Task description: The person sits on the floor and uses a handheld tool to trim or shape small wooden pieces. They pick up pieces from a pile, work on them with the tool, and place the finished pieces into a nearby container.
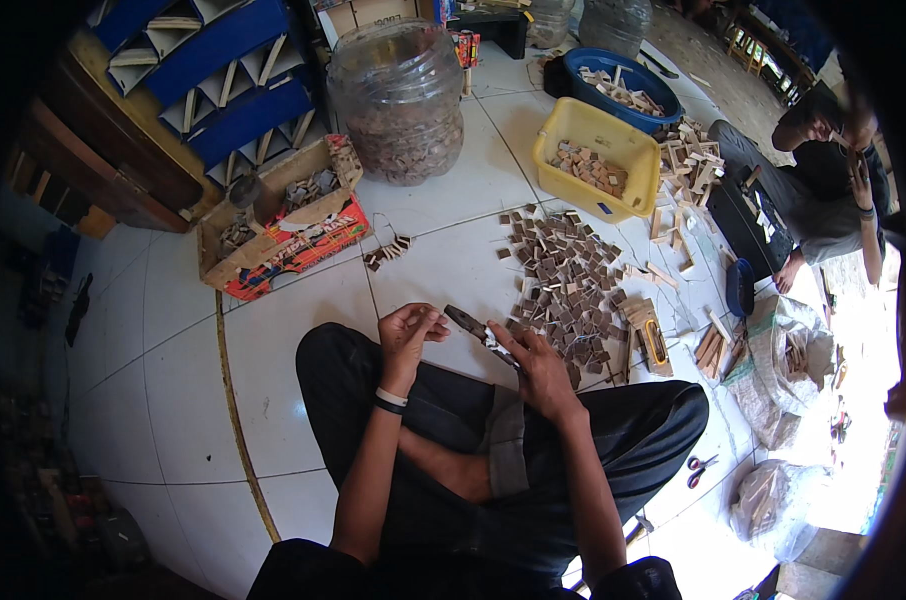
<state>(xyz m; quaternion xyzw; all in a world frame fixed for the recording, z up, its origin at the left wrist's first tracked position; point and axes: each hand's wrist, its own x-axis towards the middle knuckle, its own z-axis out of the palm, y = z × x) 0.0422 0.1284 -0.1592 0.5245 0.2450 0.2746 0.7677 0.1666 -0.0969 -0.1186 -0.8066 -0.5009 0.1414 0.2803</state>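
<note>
Holding the dark plier-like tool [465,322] above the lap [448,395], the right grip [541,372] wraps around it; the left grip [411,334] is pinched nearby, contents unclear. Looks like tool work, next move seemingly needing steady alignment!

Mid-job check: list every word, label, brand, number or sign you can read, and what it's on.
I won't copy wording; here's where print stands.
Long red-and-yellow printed cardboard carton: large lettering along its side, partly legible; not quoted.
Tan cardboard box at the top edge: dark lettering, too small to read surely.
Small red printed packet: too small.
Dark metal pliers-like tool in the right hand: no readable text.
</note>
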